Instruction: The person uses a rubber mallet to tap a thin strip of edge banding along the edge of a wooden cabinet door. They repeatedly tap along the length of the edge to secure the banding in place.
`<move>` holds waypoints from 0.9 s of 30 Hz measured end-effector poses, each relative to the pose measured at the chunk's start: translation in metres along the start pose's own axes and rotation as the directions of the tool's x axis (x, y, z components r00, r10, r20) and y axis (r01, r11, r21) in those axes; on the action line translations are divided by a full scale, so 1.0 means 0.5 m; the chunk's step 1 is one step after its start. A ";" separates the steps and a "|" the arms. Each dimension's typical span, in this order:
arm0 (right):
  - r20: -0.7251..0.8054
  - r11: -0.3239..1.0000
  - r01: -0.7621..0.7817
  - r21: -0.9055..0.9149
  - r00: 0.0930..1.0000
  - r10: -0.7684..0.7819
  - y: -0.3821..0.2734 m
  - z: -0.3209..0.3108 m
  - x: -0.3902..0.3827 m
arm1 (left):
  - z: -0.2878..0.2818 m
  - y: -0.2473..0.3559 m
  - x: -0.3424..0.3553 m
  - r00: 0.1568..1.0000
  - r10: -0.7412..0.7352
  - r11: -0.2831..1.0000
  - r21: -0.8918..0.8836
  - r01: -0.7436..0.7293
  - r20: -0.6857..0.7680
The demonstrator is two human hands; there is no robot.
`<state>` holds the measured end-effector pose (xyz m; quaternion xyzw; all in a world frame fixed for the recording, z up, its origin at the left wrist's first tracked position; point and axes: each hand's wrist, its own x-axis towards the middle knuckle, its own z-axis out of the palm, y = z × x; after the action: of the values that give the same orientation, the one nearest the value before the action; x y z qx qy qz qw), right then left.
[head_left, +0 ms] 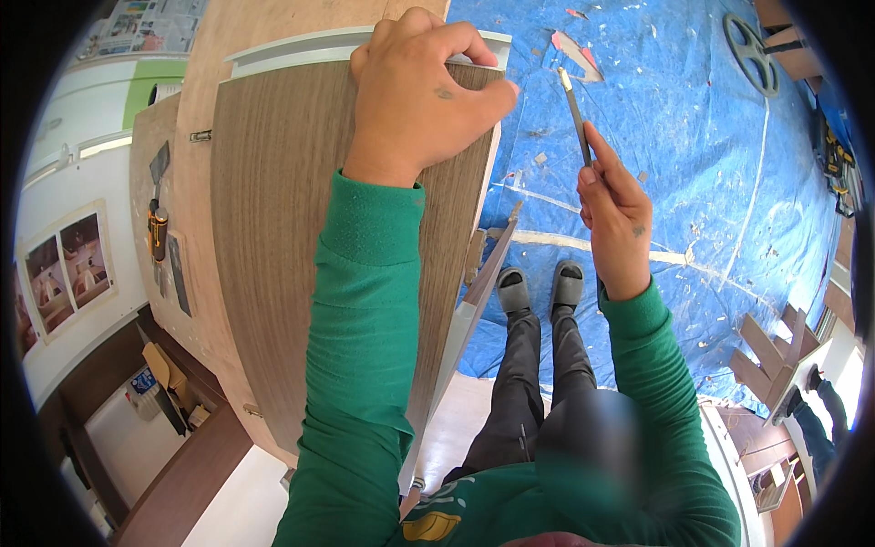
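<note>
A wood-grain panel [273, 182] lies on the workbench to my left, with a pale channel-shaped strip [292, 53] along its far edge. My left hand [415, 96] bends over that edge, its fingers curled onto the strip near the right end. The thumb sticks out past the panel's corner; some fingertips are hidden behind the hand. To the right, above the floor, my right hand [617, 214] pinches a slim dark stick [576, 114] with a pale tip pointing up and away. Whether it is a pencil or a small brush, I cannot tell.
Blue sheeting [674, 118] with scraps covers the floor below. A putty knife [159, 173] and a yellow-and-black tool [158, 235] lie on the workbench [205, 301]. Boards [775, 356] stand at the right, where another person's legs [825, 419] show. A grey wheel-like ring [752, 55] lies far right.
</note>
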<state>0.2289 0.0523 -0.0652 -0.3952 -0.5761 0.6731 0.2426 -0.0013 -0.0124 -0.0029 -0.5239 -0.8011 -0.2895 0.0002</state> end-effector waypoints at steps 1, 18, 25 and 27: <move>0.002 1.000 -0.010 0.005 1.000 0.010 -0.002 -0.001 -0.001 | 0.005 -0.010 0.000 1.000 -0.009 0.999 -0.038 0.009 -0.008; 0.030 0.998 -0.006 -0.070 1.000 0.008 0.026 -0.002 -0.005 | 0.018 0.010 0.009 0.986 -0.163 0.984 -0.084 0.160 -0.034; 0.042 0.998 -0.064 -0.015 0.997 0.064 0.023 -0.005 -0.008 | -0.018 -0.017 0.008 0.991 0.106 0.990 -0.103 -0.098 0.082; 0.044 0.997 -0.071 0.000 0.997 0.071 0.025 -0.006 -0.008 | -0.020 -0.020 0.008 0.989 0.108 0.985 -0.149 -0.092 0.102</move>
<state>0.2352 0.0483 -0.0762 -0.4002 -0.5666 0.6902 0.2061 -0.0145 -0.0167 0.0021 -0.5773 -0.7495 -0.3170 -0.0670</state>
